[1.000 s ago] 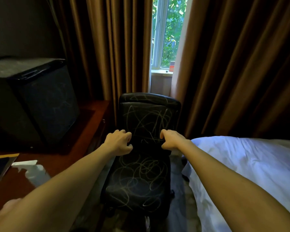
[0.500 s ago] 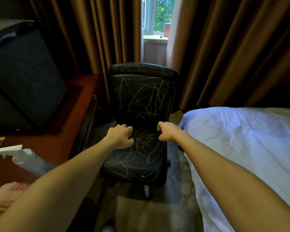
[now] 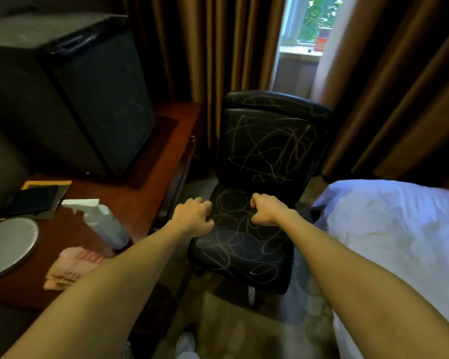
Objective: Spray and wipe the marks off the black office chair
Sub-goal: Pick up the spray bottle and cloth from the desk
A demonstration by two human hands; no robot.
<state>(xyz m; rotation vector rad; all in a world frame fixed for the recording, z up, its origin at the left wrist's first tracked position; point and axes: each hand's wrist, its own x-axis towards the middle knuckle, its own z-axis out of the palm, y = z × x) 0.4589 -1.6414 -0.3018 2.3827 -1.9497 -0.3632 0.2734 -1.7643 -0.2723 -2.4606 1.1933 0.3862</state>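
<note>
The black office chair [image 3: 259, 156] stands in the middle, its seat and backrest covered in pale scribbled marks. My left hand [image 3: 193, 216] hovers by the seat's left edge with its fingers curled, holding nothing. Over the middle of the seat, my right hand [image 3: 266, 211] is also curled and empty. A white spray bottle [image 3: 103, 222] stands on the wooden desk [image 3: 140, 198] to the left. Beside it lies a crumpled pink cloth [image 3: 70, 265].
A black box-like unit [image 3: 88, 94] fills the back of the desk. In front of it lie a dark phone [image 3: 31, 200] and a round silver disc [image 3: 7, 244]. A white bed [image 3: 399, 242] borders the chair on the right. Brown curtains [image 3: 218, 47] and a window are behind.
The view has swung left and down, bringing the desk, bottle and cloth into sight. Both hands have come back from the foot of the backrest to over the seat.
</note>
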